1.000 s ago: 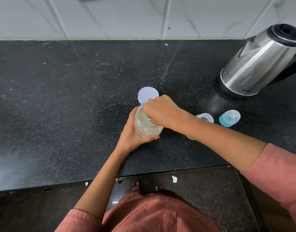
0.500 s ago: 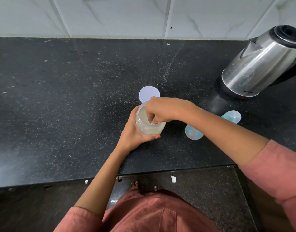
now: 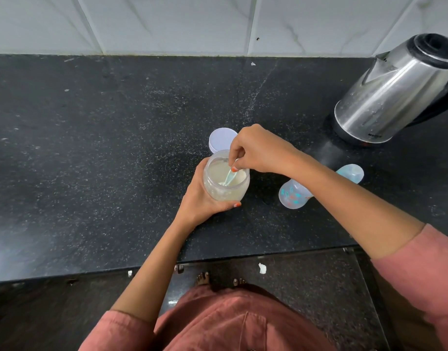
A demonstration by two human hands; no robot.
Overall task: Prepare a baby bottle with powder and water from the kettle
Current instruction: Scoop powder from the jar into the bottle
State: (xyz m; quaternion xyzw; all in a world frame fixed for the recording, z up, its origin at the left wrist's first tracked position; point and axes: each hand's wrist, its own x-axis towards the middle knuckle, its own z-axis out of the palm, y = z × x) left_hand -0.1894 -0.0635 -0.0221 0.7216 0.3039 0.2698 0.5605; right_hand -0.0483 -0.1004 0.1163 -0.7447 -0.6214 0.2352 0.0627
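Our left hand (image 3: pixel 201 198) wraps around the open powder jar (image 3: pixel 225 191) on the black countertop (image 3: pixel 91 148), holding it tilted. Our right hand (image 3: pixel 257 150) is above the jar's mouth, fingers pinching a pale green scoop (image 3: pixel 230 176) whose bowl dips into the powder. The baby bottle (image 3: pixel 292 196) is to the right, partly under our right forearm. The jar's lid (image 3: pixel 221 140) lies just behind the jar, and the kettle (image 3: pixel 395 95) stands well apart at the far right.

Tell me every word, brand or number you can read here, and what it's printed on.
Nothing reads clearly.
kettle: small dark brand print near its base, too blurred to read.
baby bottle: teal and orange markings on its side, too small to read.
white lid: no print visible.
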